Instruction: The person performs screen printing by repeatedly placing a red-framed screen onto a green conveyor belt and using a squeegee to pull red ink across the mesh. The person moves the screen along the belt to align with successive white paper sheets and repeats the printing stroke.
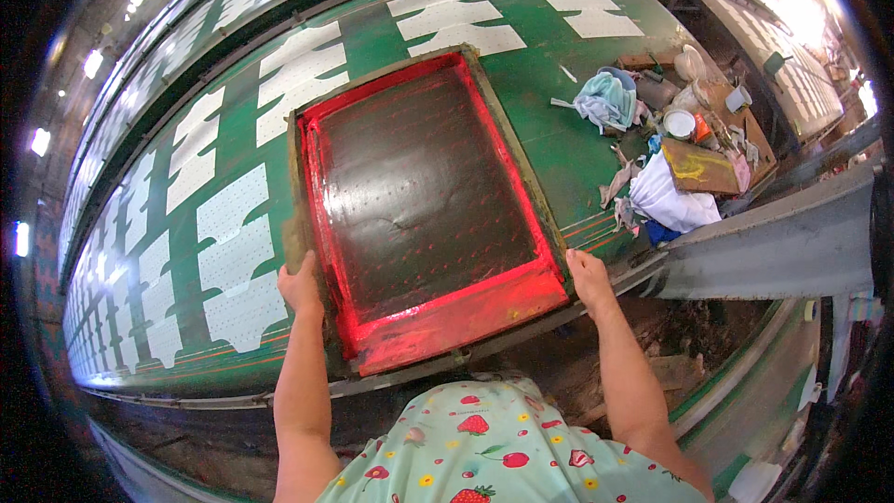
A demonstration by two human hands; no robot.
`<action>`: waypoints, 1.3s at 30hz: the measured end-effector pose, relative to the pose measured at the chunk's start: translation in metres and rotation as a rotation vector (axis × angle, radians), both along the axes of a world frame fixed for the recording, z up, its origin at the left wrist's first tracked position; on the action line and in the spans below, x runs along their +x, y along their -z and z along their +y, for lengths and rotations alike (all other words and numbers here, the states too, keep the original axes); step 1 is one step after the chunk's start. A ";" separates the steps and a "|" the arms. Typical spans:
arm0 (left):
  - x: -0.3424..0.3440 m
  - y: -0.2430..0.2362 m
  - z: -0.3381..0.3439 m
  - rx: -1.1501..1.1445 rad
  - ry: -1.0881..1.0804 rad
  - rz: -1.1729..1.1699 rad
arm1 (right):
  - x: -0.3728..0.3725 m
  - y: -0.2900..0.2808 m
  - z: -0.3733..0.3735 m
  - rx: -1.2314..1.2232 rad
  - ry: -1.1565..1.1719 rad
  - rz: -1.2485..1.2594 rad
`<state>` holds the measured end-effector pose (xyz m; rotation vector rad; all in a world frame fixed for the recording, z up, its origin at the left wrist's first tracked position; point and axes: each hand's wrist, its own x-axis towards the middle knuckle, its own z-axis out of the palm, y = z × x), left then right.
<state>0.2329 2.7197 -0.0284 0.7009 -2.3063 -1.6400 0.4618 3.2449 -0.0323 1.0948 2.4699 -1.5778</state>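
Note:
Between my two hands is a screen printing frame (424,196), a large rectangle with a dark glossy mesh bordered in wet-looking red. My left hand (301,285) grips its left edge near the lower corner, fingers partly hidden under the rim. On the opposite side, my right hand (589,278) is closed on the right edge near the lower right corner. The frame is tilted slightly counterclockwise over the green table (549,130), its near end reaching past the table's front edge. Whether it rests on the table or is lifted, I cannot tell.
White cut fabric pieces (237,251) with small dots lie in rows along the table. At the right end sits a heap of rags (610,101), a white cloth (666,196), a white tub (680,123) and a yellow-stained board (700,168). A grey metal beam (773,247) runs beside it.

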 end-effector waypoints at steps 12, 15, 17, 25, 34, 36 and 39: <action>-0.002 -0.046 -0.015 0.587 0.091 0.002 | 0.018 -0.161 -0.050 -0.175 0.226 0.484; -0.004 -0.071 -0.020 0.693 0.256 0.061 | 0.055 -0.203 -0.081 -0.052 0.305 0.528; -0.007 -0.089 -0.017 0.862 0.347 0.127 | 0.087 -0.218 -0.106 -0.055 0.357 0.636; 0.020 -0.160 0.008 1.001 0.700 0.393 | 0.273 -0.222 -0.189 0.319 0.704 0.859; 0.187 -0.266 0.129 1.204 1.206 0.337 | 0.554 -0.167 -0.348 0.774 1.372 1.220; 0.243 -0.285 0.158 1.114 1.368 0.321 | 0.613 -0.154 -0.423 0.918 1.586 0.764; 0.329 -0.297 0.194 1.040 1.533 0.181 | 0.691 -0.119 -0.514 0.704 1.312 1.167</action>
